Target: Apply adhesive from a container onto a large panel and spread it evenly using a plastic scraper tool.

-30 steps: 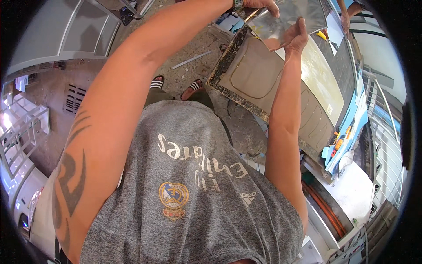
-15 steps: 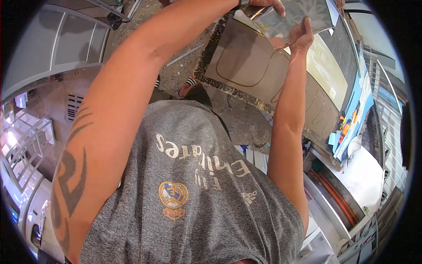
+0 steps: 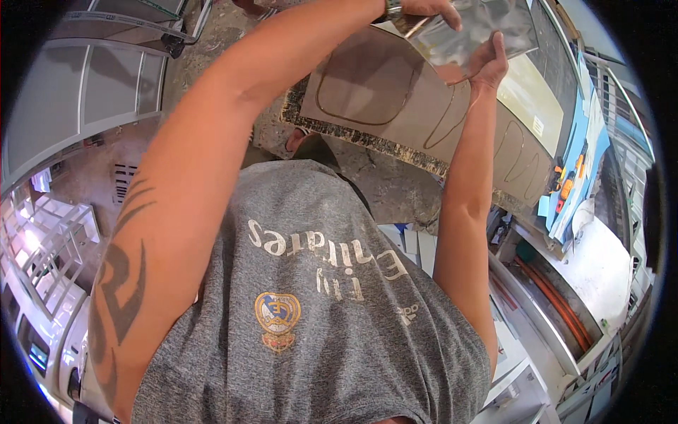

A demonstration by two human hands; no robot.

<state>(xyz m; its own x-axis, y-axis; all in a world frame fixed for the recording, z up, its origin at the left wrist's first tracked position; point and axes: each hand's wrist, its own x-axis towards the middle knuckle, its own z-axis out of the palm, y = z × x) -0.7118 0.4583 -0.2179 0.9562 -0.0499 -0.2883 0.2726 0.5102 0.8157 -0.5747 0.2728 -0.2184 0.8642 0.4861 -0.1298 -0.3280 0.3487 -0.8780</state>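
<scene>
From here, the step in hand looks like handling the shiny sheet (image 3: pixel 446 44), which seems raised over the far part of the brown panel (image 3: pixel 431 109) with its looping lines (image 3: pixel 351 122). The left hand (image 3: pixel 428 8) and right hand (image 3: pixel 490 69) both grip its edges; lowering it would call for a level, even hold.
</scene>
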